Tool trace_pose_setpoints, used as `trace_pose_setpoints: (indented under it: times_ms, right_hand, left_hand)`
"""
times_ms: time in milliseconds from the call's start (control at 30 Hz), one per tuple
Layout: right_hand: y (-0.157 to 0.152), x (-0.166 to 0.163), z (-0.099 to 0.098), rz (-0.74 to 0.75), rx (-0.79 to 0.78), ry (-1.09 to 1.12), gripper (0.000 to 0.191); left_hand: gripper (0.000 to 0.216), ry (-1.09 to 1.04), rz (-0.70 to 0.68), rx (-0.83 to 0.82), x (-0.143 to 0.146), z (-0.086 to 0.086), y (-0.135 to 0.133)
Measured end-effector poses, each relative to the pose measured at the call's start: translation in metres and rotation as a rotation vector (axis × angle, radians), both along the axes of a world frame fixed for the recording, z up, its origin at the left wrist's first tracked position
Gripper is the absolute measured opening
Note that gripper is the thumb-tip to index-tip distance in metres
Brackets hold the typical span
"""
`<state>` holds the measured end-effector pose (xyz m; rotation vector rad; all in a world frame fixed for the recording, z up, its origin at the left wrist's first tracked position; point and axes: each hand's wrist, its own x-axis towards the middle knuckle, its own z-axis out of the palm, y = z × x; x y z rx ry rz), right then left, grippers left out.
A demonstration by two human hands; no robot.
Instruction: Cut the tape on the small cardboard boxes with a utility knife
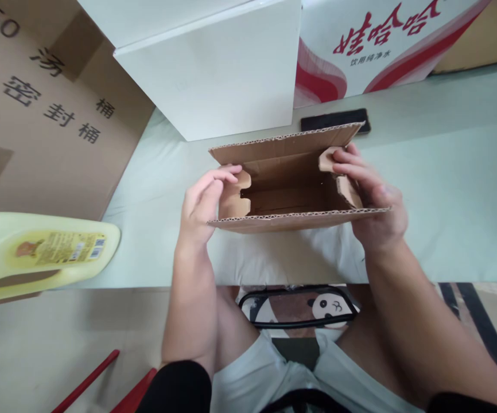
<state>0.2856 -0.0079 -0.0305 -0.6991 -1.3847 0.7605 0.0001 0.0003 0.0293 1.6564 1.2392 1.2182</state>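
Observation:
A small brown corrugated cardboard box point(289, 221) stands on the pale green table point(446, 189), its top open toward me. My left hand point(201, 206) holds the box's left end, fingers curled over the small left flap. My right hand point(371, 198) grips the right end, fingertips pressing the small right flap inward. The long far flap stands up and the long near flap lies out flat toward me.
A white box point(214, 63) stands just behind. A black phone point(334, 120) lies behind the cardboard box. A large brown carton point(46, 109) is at left, a red-and-white printed carton point(381, 40) at back right. A yellow jug point(37, 252) lies at the left edge.

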Motion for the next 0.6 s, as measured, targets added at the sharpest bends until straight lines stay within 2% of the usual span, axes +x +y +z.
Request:
trace_pose_setpoints:
  times_ms: [67,167,233,300,400,500,567,600]
  right_hand:
    - [0.001,0.001,-0.004,-0.024,-0.037,-0.017,0.038]
    - [0.004,0.001,-0.006,-0.014,-0.109,0.077,0.042]
    - [0.004,0.001,-0.007,-0.024,-0.127,0.099,0.033]
    - [0.004,0.002,-0.007,-0.061,-0.126,0.043,0.023]
    - [0.002,0.003,-0.007,-0.08,-0.087,-0.021,0.031]
    - [0.001,0.002,-0.009,-0.058,-0.018,-0.014,0.038]
    - [0.001,0.001,-0.01,-0.066,-0.004,-0.013,0.032]
    - [0.001,0.0,-0.01,-0.078,-0.012,-0.015,0.036]
  left_hand:
    - [0.059,-0.044,-0.056,0.016,-0.004,-0.003,0.001]
    - [0.08,-0.042,-0.178,0.073,-0.01,-0.007,0.003]
    - [0.076,-0.006,-0.211,0.123,-0.012,-0.01,0.004]
    - [0.061,0.022,-0.19,0.164,-0.011,-0.012,0.005]
    - [0.043,0.043,-0.118,0.196,-0.009,-0.017,0.007]
    - [0.046,0.077,-0.066,0.205,-0.008,-0.023,0.008]
    - [0.056,0.104,-0.03,0.226,-0.01,-0.027,0.009]
    - [0.063,0.112,-0.007,0.246,-0.011,-0.029,0.009]
